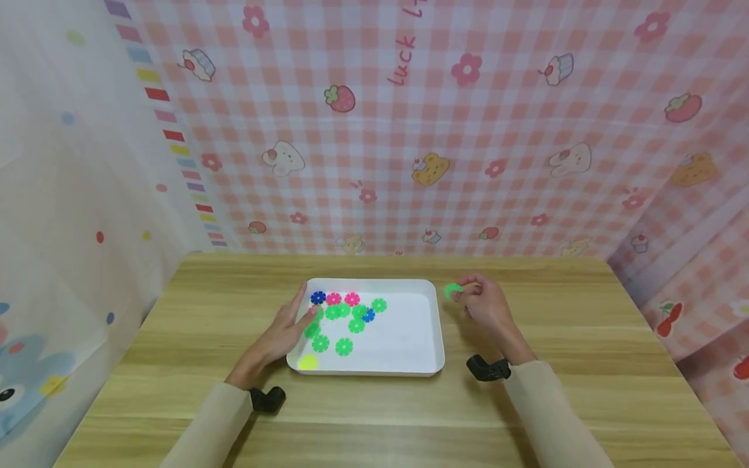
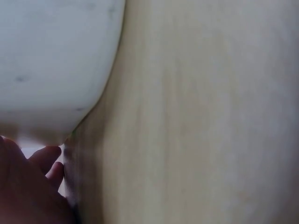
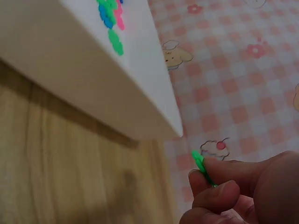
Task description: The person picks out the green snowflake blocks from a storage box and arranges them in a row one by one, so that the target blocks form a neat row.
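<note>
The right hand (image 1: pixel 486 303) pinches a green disc (image 1: pixel 452 290) just right of the tray (image 1: pixel 409 328), whose long axis runs left to right; the left hand (image 1: pixel 283 333) grips its left wall.

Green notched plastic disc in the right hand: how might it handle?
The green disc is probably light, being thin and small against the right hand. It looks stiff, showing no obvious droop in the pinch. Its thin, flat profile should favour sliding over rolling.
</note>
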`<state>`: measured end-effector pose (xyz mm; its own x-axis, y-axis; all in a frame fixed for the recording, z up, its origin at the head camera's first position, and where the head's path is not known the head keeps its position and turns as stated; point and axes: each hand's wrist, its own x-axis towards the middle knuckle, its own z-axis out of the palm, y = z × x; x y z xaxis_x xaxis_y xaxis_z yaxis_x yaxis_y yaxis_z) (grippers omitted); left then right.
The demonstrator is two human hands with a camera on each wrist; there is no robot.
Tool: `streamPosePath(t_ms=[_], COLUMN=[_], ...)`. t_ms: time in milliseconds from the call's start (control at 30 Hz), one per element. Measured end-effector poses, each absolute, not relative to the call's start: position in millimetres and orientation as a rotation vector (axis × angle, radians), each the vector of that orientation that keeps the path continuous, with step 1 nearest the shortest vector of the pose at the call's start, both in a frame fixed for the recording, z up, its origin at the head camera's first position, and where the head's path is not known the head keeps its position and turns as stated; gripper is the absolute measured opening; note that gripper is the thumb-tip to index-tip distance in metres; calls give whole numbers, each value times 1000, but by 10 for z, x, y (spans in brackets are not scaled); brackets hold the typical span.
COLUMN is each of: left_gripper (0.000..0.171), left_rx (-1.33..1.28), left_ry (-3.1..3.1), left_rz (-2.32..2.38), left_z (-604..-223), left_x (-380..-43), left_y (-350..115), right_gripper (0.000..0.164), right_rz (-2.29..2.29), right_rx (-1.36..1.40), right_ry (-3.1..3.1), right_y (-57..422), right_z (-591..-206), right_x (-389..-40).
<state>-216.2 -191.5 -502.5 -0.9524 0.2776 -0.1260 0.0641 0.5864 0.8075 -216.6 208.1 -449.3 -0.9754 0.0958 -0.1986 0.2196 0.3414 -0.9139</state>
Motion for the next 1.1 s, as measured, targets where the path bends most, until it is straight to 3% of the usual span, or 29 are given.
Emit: streamPosePath(t_ms=[333, 1100], left_gripper=[74, 71], left_rx=[297, 263], left_ry=[2584, 2584], left_rz=[1279, 1280], left_z=[-5024, -5010], left_x=[-2169, -2150], left_y=[-1905, -1907], right_gripper=[25, 20], right_rz=[-1630, -1576], right_rx=[353, 365], right_ry=[2527, 2760], right_y=[2205, 2099], right_z=[-4860, -5014], right_x=[-2229, -2236])
